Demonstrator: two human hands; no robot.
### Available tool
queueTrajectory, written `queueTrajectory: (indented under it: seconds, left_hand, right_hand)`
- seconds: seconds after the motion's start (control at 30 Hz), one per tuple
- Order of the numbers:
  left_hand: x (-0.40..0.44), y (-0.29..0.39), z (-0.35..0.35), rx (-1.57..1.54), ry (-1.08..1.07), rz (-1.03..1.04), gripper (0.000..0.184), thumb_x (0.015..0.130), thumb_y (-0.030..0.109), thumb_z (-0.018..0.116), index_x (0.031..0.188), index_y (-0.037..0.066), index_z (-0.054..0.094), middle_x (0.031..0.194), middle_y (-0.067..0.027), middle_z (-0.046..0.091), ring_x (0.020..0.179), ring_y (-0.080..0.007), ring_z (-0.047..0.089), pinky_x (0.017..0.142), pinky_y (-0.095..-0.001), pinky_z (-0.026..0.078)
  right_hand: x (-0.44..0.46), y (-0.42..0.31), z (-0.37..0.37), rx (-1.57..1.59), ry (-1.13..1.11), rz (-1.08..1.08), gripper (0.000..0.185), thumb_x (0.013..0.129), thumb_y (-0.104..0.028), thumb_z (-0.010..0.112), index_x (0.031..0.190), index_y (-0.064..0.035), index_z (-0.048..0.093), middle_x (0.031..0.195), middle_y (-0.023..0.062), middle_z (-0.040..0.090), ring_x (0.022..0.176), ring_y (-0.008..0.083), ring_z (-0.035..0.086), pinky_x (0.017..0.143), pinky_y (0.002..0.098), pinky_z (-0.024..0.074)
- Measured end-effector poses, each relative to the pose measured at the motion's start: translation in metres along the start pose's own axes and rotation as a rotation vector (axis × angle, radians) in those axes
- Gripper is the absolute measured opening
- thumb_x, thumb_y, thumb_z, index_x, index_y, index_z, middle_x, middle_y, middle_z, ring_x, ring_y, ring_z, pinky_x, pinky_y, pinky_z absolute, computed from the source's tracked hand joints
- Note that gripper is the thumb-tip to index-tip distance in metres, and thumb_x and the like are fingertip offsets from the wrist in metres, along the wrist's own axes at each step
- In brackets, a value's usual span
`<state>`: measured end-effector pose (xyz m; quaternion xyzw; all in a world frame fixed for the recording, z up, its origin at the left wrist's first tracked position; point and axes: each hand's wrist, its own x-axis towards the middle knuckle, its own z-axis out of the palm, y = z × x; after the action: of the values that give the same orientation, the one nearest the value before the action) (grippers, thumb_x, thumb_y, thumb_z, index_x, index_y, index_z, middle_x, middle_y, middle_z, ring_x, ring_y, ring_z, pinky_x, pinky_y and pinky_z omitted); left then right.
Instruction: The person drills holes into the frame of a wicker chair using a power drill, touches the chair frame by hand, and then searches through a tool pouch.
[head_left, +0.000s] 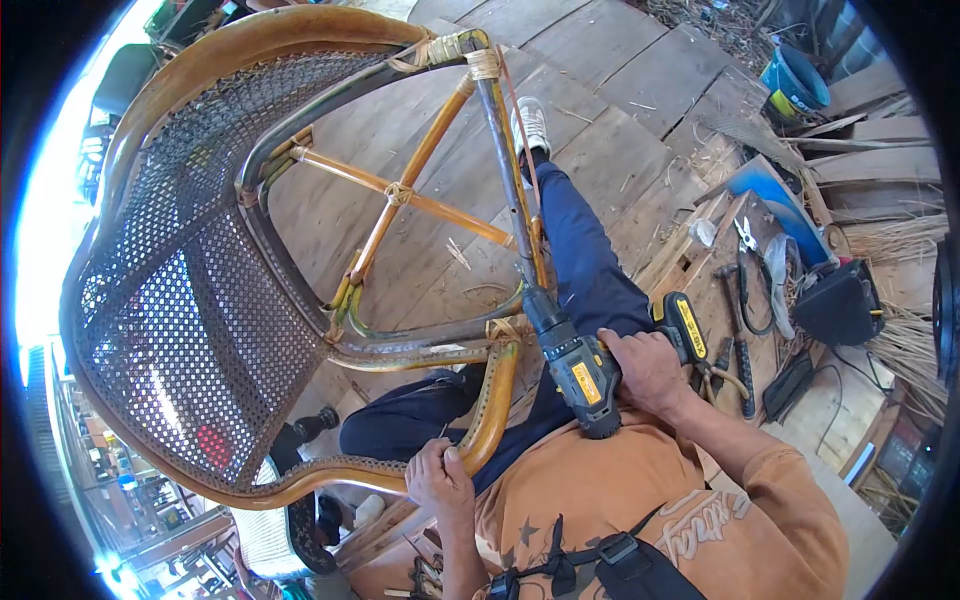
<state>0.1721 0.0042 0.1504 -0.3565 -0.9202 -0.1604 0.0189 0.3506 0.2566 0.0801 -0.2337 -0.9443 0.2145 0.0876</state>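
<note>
Currently, a rattan chair (225, 290) with a woven back fills the view from 7 round to nearly 12 o'clock, its 2 crossed poles (398, 193) lashed together at the middle. Toward 7 o'clock, the left hand (440, 480) has its fingers curled close on the chair's curved rail (495, 405); whether they pinch anything else, I cannot tell. Toward 4 o'clock, the right hand (648, 372) is wrapped firmly round the grip of a cordless drill (578, 365), whose chuck (543, 307) points to 11 o'clock and meets the end of a dark chair pole (505, 170); any bit is hidden from view. Between 12 and 1 o'clock, a white shoe (533, 130) rests on the plank floor (625, 125). Metal snips (747, 238) lie near 3 o'clock, and a teal bucket (797, 78) stands at 2 o'clock.
</note>
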Motion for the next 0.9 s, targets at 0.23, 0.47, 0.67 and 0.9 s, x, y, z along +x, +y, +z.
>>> queueTrajectory:
  seconds: [0.23,0.47,0.67,0.9]
  left_hand:
    - [0.0,0.0,0.004,0.061,0.033,-0.037,0.018,0.087,0.021,0.05,0.083,0.006,0.06,0.082,-0.0077,0.063,0.075,-0.0283,0.058,0.07,-0.0394,0.043]
    - [-0.004,-0.005,0.009,0.061,0.04,-0.04,0.019,0.086,0.021,0.052,0.081,0.004,0.06,0.081,-0.0099,0.063,0.073,-0.03,0.059,0.067,-0.0407,0.045]
    - [-0.005,-0.006,0.005,0.033,0.0,0.006,0.02,0.087,0.021,0.051,0.082,0.004,0.06,0.081,-0.0096,0.063,0.072,-0.0297,0.058,0.066,-0.0418,0.044]
    - [-0.001,0.0,-0.001,0.033,-0.059,-0.013,0.015,0.085,0.019,0.054,0.081,0.005,0.059,0.08,-0.0077,0.063,0.074,-0.0284,0.058,0.07,-0.0397,0.043]
  right_hand:
    - [0.0,0.0,0.002,-0.003,0.013,-0.017,0.044,0.072,-0.012,0.055,0.115,-0.0056,0.052,0.07,0.0047,0.055,0.067,0.0211,0.056,0.061,0.0338,0.0407]
    - [-0.008,0.002,-0.005,0.068,0.066,-0.015,0.043,0.073,-0.014,0.056,0.115,-0.0065,0.053,0.069,0.002,0.054,0.065,0.0191,0.055,0.06,0.0334,0.0411]
    - [-0.02,0.005,-0.01,0.103,0.095,0.092,0.046,0.071,-0.013,0.059,0.115,-0.0059,0.052,0.071,0.003,0.054,0.067,0.0199,0.056,0.061,0.0336,0.041]
    - [-0.031,0.014,-0.008,0.155,0.288,0.218,0.051,0.068,-0.01,0.062,0.117,-0.0055,0.051,0.071,0.0072,0.056,0.067,0.0255,0.057,0.06,0.0365,0.0399]
